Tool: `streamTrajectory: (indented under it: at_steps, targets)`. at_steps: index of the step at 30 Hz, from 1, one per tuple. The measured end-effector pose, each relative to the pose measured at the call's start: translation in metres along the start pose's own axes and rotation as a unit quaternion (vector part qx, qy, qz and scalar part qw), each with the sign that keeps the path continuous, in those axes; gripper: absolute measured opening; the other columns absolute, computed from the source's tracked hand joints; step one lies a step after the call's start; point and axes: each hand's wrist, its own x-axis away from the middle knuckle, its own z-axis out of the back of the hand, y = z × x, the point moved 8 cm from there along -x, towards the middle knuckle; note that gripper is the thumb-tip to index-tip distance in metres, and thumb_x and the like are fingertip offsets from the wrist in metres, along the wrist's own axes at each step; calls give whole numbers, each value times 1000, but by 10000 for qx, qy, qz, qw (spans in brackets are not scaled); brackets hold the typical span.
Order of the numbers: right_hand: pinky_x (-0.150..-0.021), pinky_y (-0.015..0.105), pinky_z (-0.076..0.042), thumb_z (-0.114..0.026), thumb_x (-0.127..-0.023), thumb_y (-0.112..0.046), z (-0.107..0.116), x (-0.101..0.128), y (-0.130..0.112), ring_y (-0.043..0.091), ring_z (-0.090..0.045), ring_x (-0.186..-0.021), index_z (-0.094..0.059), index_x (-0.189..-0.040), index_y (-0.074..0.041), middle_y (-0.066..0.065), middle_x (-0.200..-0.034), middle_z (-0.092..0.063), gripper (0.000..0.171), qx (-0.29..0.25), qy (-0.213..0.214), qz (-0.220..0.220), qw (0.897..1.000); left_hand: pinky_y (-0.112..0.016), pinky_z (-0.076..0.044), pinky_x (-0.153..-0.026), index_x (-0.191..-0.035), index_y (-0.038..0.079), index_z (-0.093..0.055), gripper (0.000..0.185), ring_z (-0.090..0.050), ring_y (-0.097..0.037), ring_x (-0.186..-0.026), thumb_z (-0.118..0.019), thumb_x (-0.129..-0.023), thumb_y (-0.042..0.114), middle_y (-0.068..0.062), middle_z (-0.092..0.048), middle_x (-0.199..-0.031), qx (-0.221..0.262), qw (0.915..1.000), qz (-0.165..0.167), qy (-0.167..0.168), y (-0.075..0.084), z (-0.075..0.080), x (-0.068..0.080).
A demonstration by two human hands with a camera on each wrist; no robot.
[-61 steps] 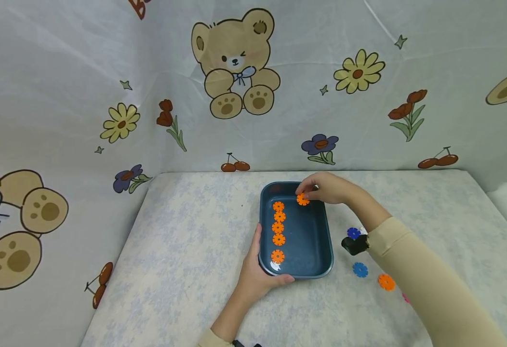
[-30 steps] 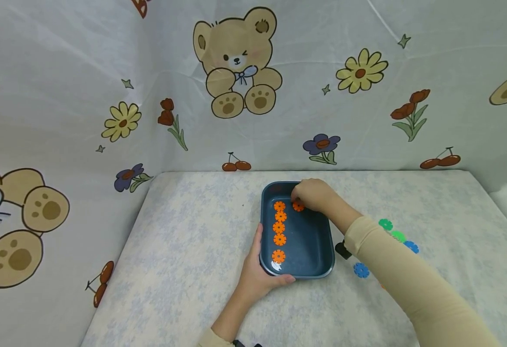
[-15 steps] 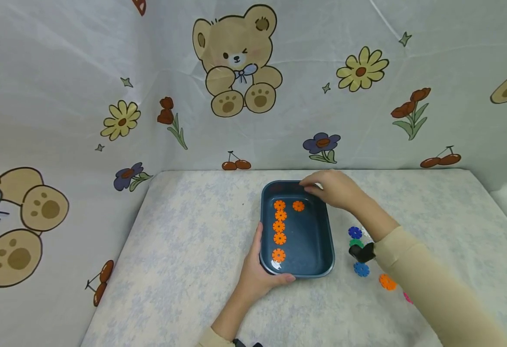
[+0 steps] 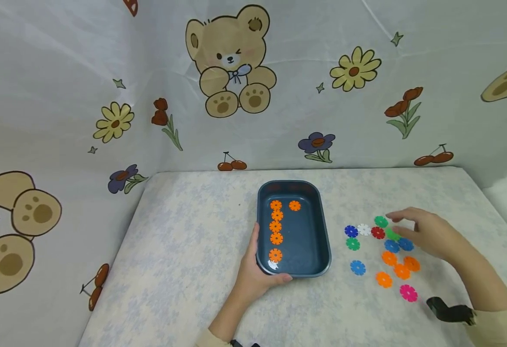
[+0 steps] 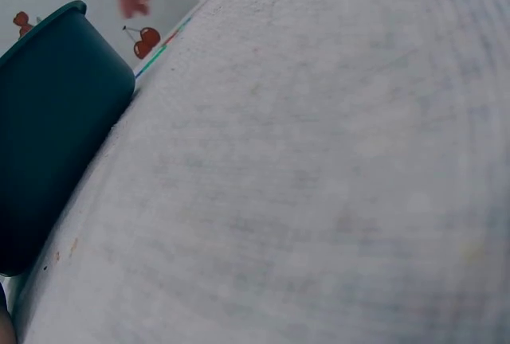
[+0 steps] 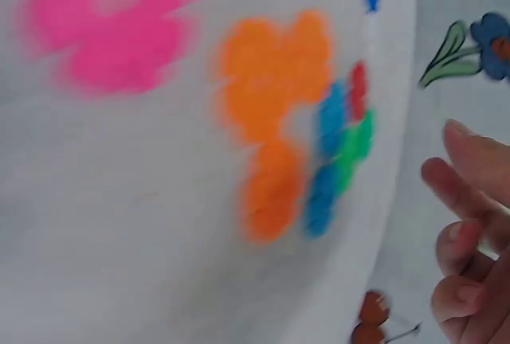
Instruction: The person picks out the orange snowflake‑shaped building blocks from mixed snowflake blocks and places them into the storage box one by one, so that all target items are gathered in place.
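Six orange flower pieces are seen lying flat inside a dark blue tray that stands on the pale tabletop. Five of them are lined up along the tray's left side, the near one set a little apart from the other four, and the sixth is placed alone just to the right of the far end of that line. Nothing else is seen in the tray apart from a bright glint near its near left corner.

The tray is gripped at its near left corner by the left hand, with the thumb laid along the near rim and the fingers curled against the left wall. In the left wrist view only the tray's outer wall and the tabletop are shown.

The right hand is held over a loose scatter of flower pieces lying on the table to the right of the tray, well apart from it. Its fingers are relaxed and spread, and nothing is held in them; the fingertips are placed just above the green and blue pieces at the far side of the scatter. Orange, blue, green, red, white and pink pieces are counted among the scatter, the pink one lying nearest the person. In the right wrist view these pieces are blurred, and the loose fingers are seen at the right edge.
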Motion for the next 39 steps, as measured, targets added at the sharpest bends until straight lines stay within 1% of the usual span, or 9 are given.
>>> streamTrajectory:
  at_steps: [3,6,10,16,21,24,28,33,39]
  targets:
    - [-59,26,-46,-73,-89,-35,-19,17,31,20,-51,-82,-58,-136,-6,22,-123,-61,57,-101,-341,-349,9988,-49,-30,-118,-158,42,-3,135,-24,-11,-150,-96,-62,28,13,-18,-166,20,10000,58,13,-1,1,0]
    - [-61,27,-45,-74,-85,-48,-33,30,53,22,-51,-86,-59,-134,-4,21,-121,-60,67,-162,-442,-565,9973,-49,-30,-118,-158,42,-4,134,-23,-12,-151,-96,-63,26,13,-17,-166,51,10000,41,1,0,1,1]
    - [-61,24,-44,-75,-83,-52,-45,44,66,19,-50,-85,-64,-126,-6,13,-112,-61,63,-343,-479,-734,9956,-48,-31,-118,-158,41,-3,133,-23,-14,-151,-95,-63,24,12,-17,-166,76,10000,28,-17,1,0,1]
    - [-62,19,-43,-78,-81,-47,-55,55,65,6,-45,-75,-65,-117,-8,3,-98,-58,54,-624,-438,-717,9945,-46,-32,-118,-158,41,-3,134,-24,-16,-152,-95,-63,24,10,-18,-166,79,10000,1,-15,1,1,2]
    - [-64,17,-45,-79,-81,-41,-54,56,65,-1,-44,-76,-63,-123,-5,6,-104,-60,58,-630,-289,-577,9959,-48,-32,-118,-159,39,-3,133,-23,-17,-152,-95,-64,25,9,-17,-167,135,9999,-31,-57,2,0,1]
    - [-65,16,-46,-80,-80,-40,-54,57,67,-5,-44,-78,-65,-121,-8,8,-110,-61,54,-603,-304,-560,9961,-49,-33,-117,-159,39,-3,133,-23,-16,-152,-95,-64,25,9,-17,-167,161,9998,-24,-72,2,0,1]
    - [-65,17,-46,-80,-80,-40,-57,56,68,1,-45,-77,-64,-115,-9,7,-107,-60,49,-714,-402,-643,9946,-48,-33,-117,-159,40,-4,134,-24,-14,-151,-95,-63,25,11,-18,-166,144,9999,32,-38,1,1,0]
    - [-62,19,-46,-78,-83,-42,-60,56,69,8,-46,-73,-57,-117,-7,4,-99,-59,53,-782,-559,-873,9915,-50,-32,-117,-159,39,-4,134,-23,-16,-151,-95,-63,24,10,-18,-166,131,9999,-3,-27,1,1,0]
    - [-59,20,-44,-81,-80,-39,-51,58,62,6,-48,-72,-64,-114,-9,0,-92,-64,48,-369,-80,-815,9960,-51,-31,-118,-159,40,-3,134,-23,-16,-151,-96,-63,25,9,-17,-167,131,9999,-1,-40,2,1,1]
